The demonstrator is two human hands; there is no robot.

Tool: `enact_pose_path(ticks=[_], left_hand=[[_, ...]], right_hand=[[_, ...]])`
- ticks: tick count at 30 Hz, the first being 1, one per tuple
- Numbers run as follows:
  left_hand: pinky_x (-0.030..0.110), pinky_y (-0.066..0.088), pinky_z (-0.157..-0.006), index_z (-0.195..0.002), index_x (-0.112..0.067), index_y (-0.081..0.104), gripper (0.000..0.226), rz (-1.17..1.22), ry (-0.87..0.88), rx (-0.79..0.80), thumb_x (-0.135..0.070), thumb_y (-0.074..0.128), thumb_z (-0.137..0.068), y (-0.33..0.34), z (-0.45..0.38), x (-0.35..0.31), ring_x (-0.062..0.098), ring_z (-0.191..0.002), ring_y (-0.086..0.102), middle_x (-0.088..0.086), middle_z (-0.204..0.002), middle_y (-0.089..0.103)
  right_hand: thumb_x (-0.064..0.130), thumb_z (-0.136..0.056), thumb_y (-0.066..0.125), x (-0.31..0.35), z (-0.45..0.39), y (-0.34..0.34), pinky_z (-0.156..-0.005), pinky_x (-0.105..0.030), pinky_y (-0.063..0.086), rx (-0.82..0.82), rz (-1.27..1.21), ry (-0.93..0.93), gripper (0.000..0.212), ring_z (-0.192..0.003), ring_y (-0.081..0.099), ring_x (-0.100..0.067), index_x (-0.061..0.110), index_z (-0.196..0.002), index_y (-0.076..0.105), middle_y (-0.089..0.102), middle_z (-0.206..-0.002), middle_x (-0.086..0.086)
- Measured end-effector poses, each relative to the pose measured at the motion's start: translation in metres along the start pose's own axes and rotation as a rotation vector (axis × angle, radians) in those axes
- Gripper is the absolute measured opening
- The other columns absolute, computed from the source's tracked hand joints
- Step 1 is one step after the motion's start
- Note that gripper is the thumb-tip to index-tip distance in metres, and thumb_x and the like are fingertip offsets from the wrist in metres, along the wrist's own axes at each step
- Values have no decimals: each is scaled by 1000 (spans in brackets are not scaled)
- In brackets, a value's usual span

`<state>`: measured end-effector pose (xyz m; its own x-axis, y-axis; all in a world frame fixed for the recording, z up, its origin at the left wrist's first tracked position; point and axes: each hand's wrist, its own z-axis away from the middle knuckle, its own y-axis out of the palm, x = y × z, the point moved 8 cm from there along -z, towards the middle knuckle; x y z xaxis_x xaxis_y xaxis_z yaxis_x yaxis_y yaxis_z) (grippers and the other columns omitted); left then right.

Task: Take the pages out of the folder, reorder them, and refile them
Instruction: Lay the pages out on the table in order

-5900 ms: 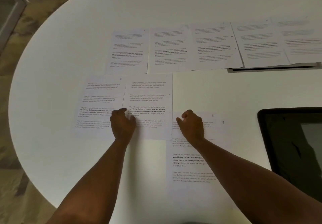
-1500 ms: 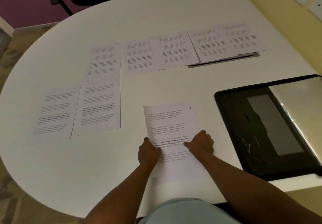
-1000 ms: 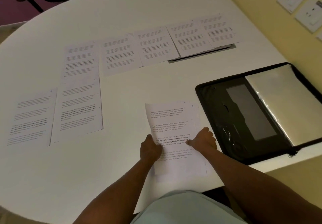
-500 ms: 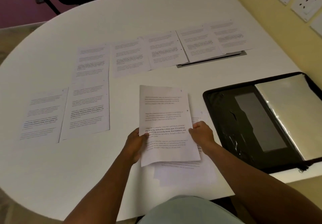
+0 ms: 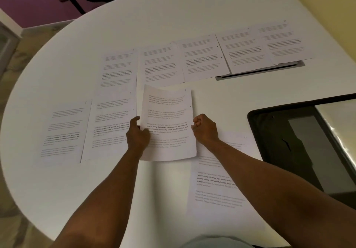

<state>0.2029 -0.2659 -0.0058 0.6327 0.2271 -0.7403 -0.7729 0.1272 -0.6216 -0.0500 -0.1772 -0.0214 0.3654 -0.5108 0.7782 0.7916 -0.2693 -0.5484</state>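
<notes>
White oval surface (image 5: pixel 192 12) bearing rows of printed pages; black open folder (image 5: pixel 279 132) cut off at right. Held white printed sheet (image 5: pixel 167 122), long axis pointing away, hangs beside the near row's right end. Left hand (image 5: pixel 137 134) pinches its left edge; right hand (image 5: pixel 205 129), fingers curled, meets the right edge, grip unclear.

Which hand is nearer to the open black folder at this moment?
The right hand. It pinches the right edge of the lifted page, on the side facing the black folder. The left hand holds the page's left edge, farther away.
</notes>
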Motion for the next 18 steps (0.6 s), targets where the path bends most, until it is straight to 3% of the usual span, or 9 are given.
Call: enact_pose_path(ticks=[5,9,14,18], left_hand=[[31,48,-80,-142,-20,38,59,-104,-5,-28,0,50,-88,-8,-34,9,26,-92,59,9,-107,63],[39,53,-87,-137,-18,45,57,-197,0,-81,2,47,-83,-11,-54,21,33,-97,62,15,-111,65],[39,44,-98,-137,-12,47,55,-316,9,-82,2,50,-83,-5,-68,31,35,-114,54,20,-122,57],[42,39,-102,-135,-7,49,52,-407,11,-101,1,55,-84,-1,-69,34,37,-122,46,21,-132,46]], right_hand=[[7,-88,66,12,-31,28,-68,-18,39,36,28,-29,14,-75,54,-13,8,-102,61,58,-80,4],[7,-88,66,13,-47,47,-73,-21,45,62,42,-7,16,-81,58,-14,8,-103,61,63,-87,0],[7,-89,65,15,-57,66,-69,-20,42,84,62,0,14,-80,58,-14,9,-103,62,67,-95,-5],[11,-90,64,15,-56,69,-77,-22,46,82,96,-34,18,-89,62,-20,7,-108,63,68,-102,-8]])
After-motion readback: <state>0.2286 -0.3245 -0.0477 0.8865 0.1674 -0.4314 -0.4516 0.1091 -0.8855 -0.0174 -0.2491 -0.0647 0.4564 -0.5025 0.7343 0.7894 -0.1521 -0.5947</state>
